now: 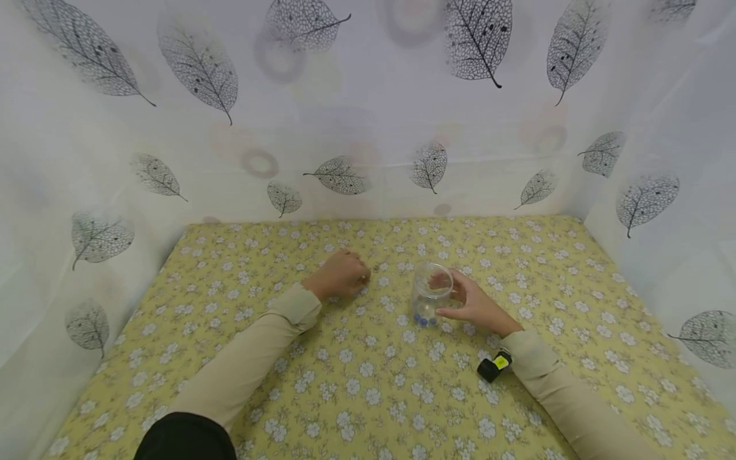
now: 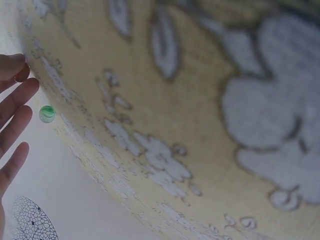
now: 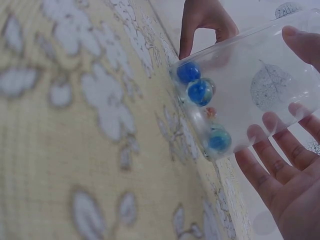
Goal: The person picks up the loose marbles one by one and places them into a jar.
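A clear jar (image 1: 432,291) stands on the flowered cloth, tilted slightly in the head view. Several marbles lie at its bottom, blue ones (image 3: 200,92) and a smaller orange-red spot among them. My right hand (image 1: 474,303) holds the jar from its right side, thumb on one side and fingers along the other. To the left of the jar, my left hand (image 1: 343,275) is low over the cloth. Its thumb and index finger pinch a small reddish marble (image 2: 22,74); the other fingers are spread. A green-swirled clear marble (image 2: 47,114) lies just past those fingertips.
Yellow cloth with white flowers (image 1: 368,383) covers the table. White sheeting printed with grey leaves (image 1: 368,128) encloses the back and both sides. A black device with a yellow label (image 1: 496,365) is at the right wrist.
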Available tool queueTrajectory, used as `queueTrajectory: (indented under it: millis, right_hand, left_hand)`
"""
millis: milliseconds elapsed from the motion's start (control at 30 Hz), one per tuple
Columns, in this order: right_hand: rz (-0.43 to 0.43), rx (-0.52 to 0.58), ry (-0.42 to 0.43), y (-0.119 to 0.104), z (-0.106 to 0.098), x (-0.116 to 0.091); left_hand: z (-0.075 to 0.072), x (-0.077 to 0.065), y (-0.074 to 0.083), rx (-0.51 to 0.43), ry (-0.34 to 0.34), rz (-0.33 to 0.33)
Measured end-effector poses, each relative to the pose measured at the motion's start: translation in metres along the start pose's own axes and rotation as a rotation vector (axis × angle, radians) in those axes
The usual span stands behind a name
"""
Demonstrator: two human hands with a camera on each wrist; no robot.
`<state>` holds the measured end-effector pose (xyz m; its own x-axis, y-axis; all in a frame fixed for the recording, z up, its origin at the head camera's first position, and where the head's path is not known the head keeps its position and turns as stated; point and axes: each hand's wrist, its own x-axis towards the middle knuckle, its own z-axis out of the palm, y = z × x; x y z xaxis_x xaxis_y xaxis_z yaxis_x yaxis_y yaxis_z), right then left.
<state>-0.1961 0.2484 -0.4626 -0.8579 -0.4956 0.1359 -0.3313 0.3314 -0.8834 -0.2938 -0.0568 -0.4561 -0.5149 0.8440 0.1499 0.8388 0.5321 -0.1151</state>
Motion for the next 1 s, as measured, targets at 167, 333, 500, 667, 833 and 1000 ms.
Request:
queueTrajectory:
  millis: [167, 333, 500, 667, 833, 1000]
  right_hand:
    - [-0.002, 0.006, -0.001, -0.001, 0.000, 0.000]
    - [-0.002, -0.002, -0.004, -0.001, 0.000, 0.000]
    - [-0.009, 0.001, -0.004, -0.001, 0.000, 0.000]
    - [-0.009, 0.007, 0.000, -0.002, 0.000, -0.001]
    - [-0.013, 0.006, -0.003, -0.002, 0.000, -0.001]
    - [-0.018, 0.009, -0.004, -0.001, 0.000, 0.000]
  left_hand:
    - [-0.001, 0.001, 0.001, 0.017, -0.013, 0.006]
    - [-0.005, 0.000, 0.002, 0.012, -0.021, 0.001]
    - [-0.012, -0.005, 0.006, -0.008, 0.021, -0.013]
    - [-0.023, -0.011, 0.013, -0.018, 0.118, -0.014]
    - [-0.035, -0.015, 0.022, -0.024, 0.174, -0.025]
    - [-0.043, -0.016, 0.030, 0.011, 0.242, -0.019]
